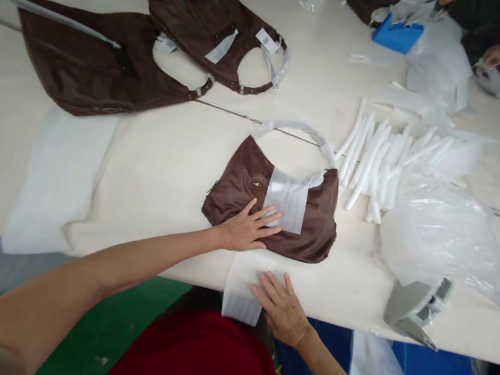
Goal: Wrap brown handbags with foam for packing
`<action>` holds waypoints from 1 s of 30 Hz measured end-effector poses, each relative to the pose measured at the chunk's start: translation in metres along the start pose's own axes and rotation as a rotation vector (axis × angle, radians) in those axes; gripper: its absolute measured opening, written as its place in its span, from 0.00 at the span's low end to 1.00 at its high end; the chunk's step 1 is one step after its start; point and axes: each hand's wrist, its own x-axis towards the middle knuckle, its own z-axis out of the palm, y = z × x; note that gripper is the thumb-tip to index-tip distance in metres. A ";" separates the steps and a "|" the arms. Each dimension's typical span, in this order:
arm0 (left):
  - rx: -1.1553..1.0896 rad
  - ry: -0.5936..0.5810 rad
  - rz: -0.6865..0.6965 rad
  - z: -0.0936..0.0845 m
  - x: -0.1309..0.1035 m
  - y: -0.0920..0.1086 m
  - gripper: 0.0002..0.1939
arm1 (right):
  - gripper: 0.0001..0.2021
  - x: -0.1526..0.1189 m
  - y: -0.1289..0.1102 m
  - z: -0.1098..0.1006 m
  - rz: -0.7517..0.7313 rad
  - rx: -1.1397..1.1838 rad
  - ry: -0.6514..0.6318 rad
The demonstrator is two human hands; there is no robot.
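A brown shoulder bag [245, 174] lies flat in front of me, its strap [296, 127] wrapped in white film and arched away from me. A translucent white foam sheet [292, 203] covers the bag's middle. My left hand [246, 229] rests on the bag's lower left with fingers spread, the fingertips reaching the sheet's edge. Below the bag, more of the foam sheet [244, 290] hangs over the table's front edge. My right hand [281, 308] is at that hanging part's right side, fingers stretched out; whether it presses on the sheet is hard to tell.
Two brown bags [95, 58] [200, 17] lie at the back left. White foam rods [371, 162], a clear plastic bag [445, 229] and a grey tape dispenser [415, 306] are on the right. Another person's hand [492, 56] works at the far right, near a blue box [397, 35].
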 end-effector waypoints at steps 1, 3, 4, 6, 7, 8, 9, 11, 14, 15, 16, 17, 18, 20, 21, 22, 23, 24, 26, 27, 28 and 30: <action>-0.003 0.001 0.004 -0.001 0.000 0.000 0.31 | 0.39 0.003 -0.002 0.006 0.008 0.001 0.014; -0.002 0.001 0.009 -0.002 0.000 0.001 0.31 | 0.37 0.014 -0.003 0.016 0.000 0.010 0.064; -0.001 -0.004 0.009 -0.003 0.000 0.001 0.31 | 0.35 0.019 -0.003 0.020 -0.020 0.022 0.103; -0.008 -0.020 0.004 -0.004 0.000 0.001 0.31 | 0.30 0.025 -0.004 0.028 -0.051 0.063 0.200; -0.014 -0.028 0.001 -0.004 0.000 0.000 0.31 | 0.27 0.026 -0.005 0.030 -0.051 0.089 0.251; -0.021 -0.034 0.000 -0.005 0.000 0.000 0.31 | 0.26 0.025 -0.008 0.032 -0.036 0.113 0.298; -0.027 -0.037 -0.002 -0.005 0.000 0.000 0.30 | 0.25 0.022 -0.011 0.033 -0.014 0.136 0.342; -0.032 -0.036 0.001 -0.005 0.000 -0.001 0.30 | 0.24 0.016 -0.018 0.029 0.015 0.177 0.414; -0.034 -0.020 0.012 -0.002 -0.002 -0.003 0.30 | 0.24 0.010 -0.020 0.006 0.022 0.248 0.484; -0.037 -0.010 0.017 -0.001 -0.002 -0.003 0.30 | 0.24 0.010 -0.017 -0.005 0.027 0.274 0.492; -0.040 0.002 0.021 0.001 -0.003 -0.004 0.30 | 0.24 0.012 -0.012 -0.018 0.039 0.299 0.494; -0.045 0.015 0.024 0.002 -0.003 -0.005 0.29 | 0.24 0.015 -0.005 -0.032 0.058 0.324 0.495; -0.053 0.025 0.027 0.003 -0.004 -0.006 0.29 | 0.23 0.019 0.004 -0.046 0.079 0.349 0.500; -0.075 0.026 0.030 0.005 -0.005 -0.008 0.29 | 0.20 0.035 0.023 -0.071 0.123 0.397 0.519; -0.090 0.017 0.029 0.005 -0.005 -0.009 0.30 | 0.18 0.044 0.033 -0.080 0.160 0.419 0.530; -0.106 0.003 0.029 0.004 -0.005 -0.010 0.30 | 0.17 0.055 0.042 -0.088 0.216 0.445 0.539; -0.124 -0.012 0.027 0.004 -0.006 -0.011 0.29 | 0.16 0.066 0.051 -0.092 0.290 0.473 0.545; -0.142 -0.028 0.027 0.002 -0.007 -0.012 0.28 | 0.17 0.077 0.058 -0.094 0.381 0.504 0.545; -0.183 -0.049 0.025 -0.003 -0.008 -0.014 0.23 | 0.18 0.095 0.069 -0.093 0.581 0.566 0.538; -0.213 -0.054 0.023 -0.006 -0.009 -0.016 0.21 | 0.19 0.102 0.073 -0.091 0.665 0.590 0.539; -0.251 -0.059 0.018 -0.010 -0.010 -0.017 0.20 | 0.20 0.107 0.075 -0.088 0.730 0.605 0.542; -0.343 -0.070 0.001 -0.017 -0.011 -0.019 0.21 | 0.21 0.114 0.078 -0.084 0.811 0.628 0.547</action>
